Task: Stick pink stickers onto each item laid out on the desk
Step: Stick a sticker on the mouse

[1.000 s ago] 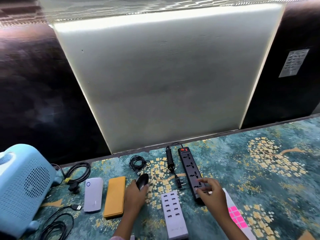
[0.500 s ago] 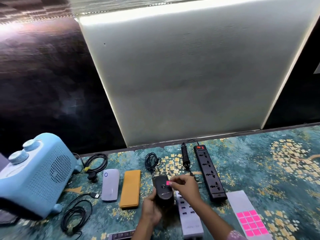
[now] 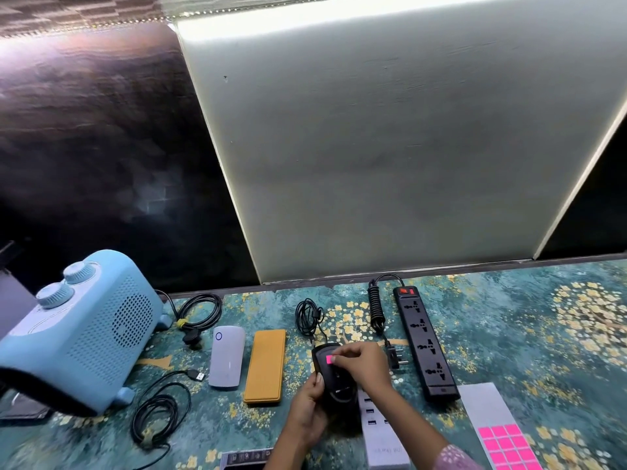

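Now left hand (image 3: 310,407) grips mouse (image 3: 334,378); right hand (image 3: 364,366) presses pink sticker (image 3: 329,359) on.

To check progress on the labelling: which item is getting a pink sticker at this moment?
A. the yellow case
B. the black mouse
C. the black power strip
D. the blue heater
B: the right hand presses a pink sticker onto the black mouse, which the left hand steadies.

A pale, glowing panel (image 3: 390,147) leans back from the desk's far edge, brightest along its top and left borders. Dark glossy wall (image 3: 101,147) flanks it on both sides. A teal cloth (image 3: 543,334) scattered with yellow blossoms covers the desk. At the far left edge stands a dark slab (image 3: 13,293), too cropped to identify.
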Demonstrator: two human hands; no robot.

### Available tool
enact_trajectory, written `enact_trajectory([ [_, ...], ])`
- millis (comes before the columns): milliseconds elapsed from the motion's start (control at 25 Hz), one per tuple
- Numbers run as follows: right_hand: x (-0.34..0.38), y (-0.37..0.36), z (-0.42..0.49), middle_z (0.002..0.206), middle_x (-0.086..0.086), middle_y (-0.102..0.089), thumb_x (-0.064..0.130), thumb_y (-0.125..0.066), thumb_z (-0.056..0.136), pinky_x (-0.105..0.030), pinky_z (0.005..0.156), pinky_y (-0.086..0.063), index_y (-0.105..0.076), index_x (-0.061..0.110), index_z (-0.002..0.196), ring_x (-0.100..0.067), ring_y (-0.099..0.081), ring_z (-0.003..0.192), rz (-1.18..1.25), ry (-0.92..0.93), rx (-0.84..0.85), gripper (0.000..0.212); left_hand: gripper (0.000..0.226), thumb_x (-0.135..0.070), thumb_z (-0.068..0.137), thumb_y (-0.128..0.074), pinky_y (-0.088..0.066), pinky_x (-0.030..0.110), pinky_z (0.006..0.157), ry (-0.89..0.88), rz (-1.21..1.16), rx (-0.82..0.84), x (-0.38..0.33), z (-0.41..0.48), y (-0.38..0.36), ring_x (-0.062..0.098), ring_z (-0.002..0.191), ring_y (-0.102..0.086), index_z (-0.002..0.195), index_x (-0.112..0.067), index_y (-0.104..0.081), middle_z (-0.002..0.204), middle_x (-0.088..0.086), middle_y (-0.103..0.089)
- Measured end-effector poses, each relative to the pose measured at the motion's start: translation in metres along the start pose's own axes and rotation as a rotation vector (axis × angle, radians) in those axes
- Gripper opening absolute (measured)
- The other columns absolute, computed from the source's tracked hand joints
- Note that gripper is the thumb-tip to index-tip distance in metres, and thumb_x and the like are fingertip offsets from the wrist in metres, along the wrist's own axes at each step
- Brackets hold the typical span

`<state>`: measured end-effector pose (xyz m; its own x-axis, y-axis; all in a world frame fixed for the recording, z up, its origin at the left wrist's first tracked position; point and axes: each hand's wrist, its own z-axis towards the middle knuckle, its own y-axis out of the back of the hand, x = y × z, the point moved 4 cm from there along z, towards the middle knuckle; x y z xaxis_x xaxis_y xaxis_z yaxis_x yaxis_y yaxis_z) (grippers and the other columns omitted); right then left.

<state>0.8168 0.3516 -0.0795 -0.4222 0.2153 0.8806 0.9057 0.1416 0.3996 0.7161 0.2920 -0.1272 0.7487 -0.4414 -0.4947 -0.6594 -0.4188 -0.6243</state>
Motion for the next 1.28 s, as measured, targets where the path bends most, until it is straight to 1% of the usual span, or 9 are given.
enact_trajectory([
  [200,-0.001,-0.002,0.002,0.054,0.010,-0.061,0.016,-0.076,0.068,-0.005,0.043,-0.038,-0.075,0.017,0.071,-0.008,-0.059,0.057,-0.039,-0.007,-0.047,0.003,0.029,-0.003,0.095,-0.035,-0.052,0.044,0.078,0.012,0.044,0.003,0.001,0.003,0.004,0.034,0.088,-0.061,0.116,-0.004,-0.054,0.090,0.018,-0.072],
  [400,0.001,0.000,0.002,0.067,0.001,-0.062,0.017,-0.081,0.062,-0.016,0.050,-0.041,-0.072,0.016,0.078,-0.015,-0.059,0.064,-0.011,-0.039,-0.111,0.018,0.027,-0.005,0.095,-0.034,-0.057,0.041,0.070,0.011,0.034,0.021,-0.001,0.003,0.004,0.031,0.080,-0.066,0.107,-0.006,-0.058,0.084,0.016,-0.074],
  [520,-0.001,0.001,0.004,0.088,-0.004,-0.065,0.017,-0.079,0.066,-0.021,0.056,-0.043,-0.066,0.015,0.097,-0.017,-0.057,0.075,0.016,-0.080,-0.075,0.033,0.027,-0.005,0.094,-0.034,-0.059,0.041,0.067,0.014,0.008,0.050,-0.002,0.001,0.004,0.032,0.077,-0.068,0.106,-0.005,-0.058,0.086,0.018,-0.074],
  [640,-0.003,-0.007,0.003,0.101,-0.011,-0.069,0.022,-0.076,0.071,-0.015,0.053,-0.042,-0.060,0.011,0.113,-0.017,-0.059,0.080,0.068,-0.078,0.006,0.046,0.027,-0.005,0.091,-0.037,-0.059,0.040,0.069,-0.004,0.014,0.084,-0.006,0.000,0.000,0.030,0.077,-0.071,0.110,-0.006,-0.057,0.089,0.015,-0.075],
  [760,-0.005,-0.009,0.004,0.104,-0.012,-0.070,0.023,-0.082,0.063,-0.021,0.066,-0.050,-0.063,0.005,0.111,-0.019,-0.063,0.086,0.085,-0.079,-0.030,0.054,0.032,-0.005,0.079,-0.047,-0.056,0.041,0.075,-0.009,0.068,0.093,-0.009,-0.002,0.000,0.030,0.083,-0.070,0.109,-0.007,-0.058,0.091,0.013,-0.075],
  [840,-0.007,-0.009,0.006,0.105,-0.011,-0.071,0.020,-0.082,0.063,-0.028,0.079,-0.052,-0.068,0.006,0.104,-0.019,-0.064,0.088,0.100,-0.106,-0.032,0.045,0.033,-0.003,0.076,-0.048,-0.052,0.043,0.079,-0.020,0.109,0.088,-0.009,-0.004,0.002,0.033,0.089,-0.065,0.107,-0.008,-0.059,0.089,0.014,-0.075],
  [1040,-0.011,-0.008,0.012,0.109,-0.013,-0.069,0.011,-0.074,0.073,-0.026,0.082,-0.049,-0.069,0.005,0.102,-0.022,-0.063,0.097,0.144,-0.144,-0.034,0.031,0.035,-0.004,0.070,-0.052,-0.049,0.044,0.081,-0.037,0.162,0.089,-0.012,-0.005,0.002,0.031,0.085,-0.066,0.104,-0.010,-0.061,0.086,0.013,-0.076],
  [1200,-0.017,-0.013,0.022,0.114,-0.017,-0.066,0.004,-0.062,0.082,-0.041,0.096,-0.049,-0.066,0.002,0.105,-0.025,-0.060,0.105,0.224,-0.137,0.037,0.024,0.027,-0.007,0.086,-0.049,-0.057,0.031,0.057,-0.071,0.230,0.072,-0.021,-0.003,0.008,0.021,0.071,-0.072,0.111,-0.013,-0.059,0.083,0.005,-0.076],
  [1280,-0.015,-0.017,0.025,0.118,-0.012,-0.064,0.008,-0.056,0.087,-0.036,0.091,-0.049,-0.065,0.003,0.108,-0.024,-0.059,0.107,0.166,-0.093,0.099,0.024,0.030,-0.005,0.084,-0.056,-0.057,0.030,0.055,-0.090,0.215,0.077,-0.026,-0.001,0.008,0.020,0.071,-0.072,0.113,-0.013,-0.058,0.086,0.006,-0.076],
])
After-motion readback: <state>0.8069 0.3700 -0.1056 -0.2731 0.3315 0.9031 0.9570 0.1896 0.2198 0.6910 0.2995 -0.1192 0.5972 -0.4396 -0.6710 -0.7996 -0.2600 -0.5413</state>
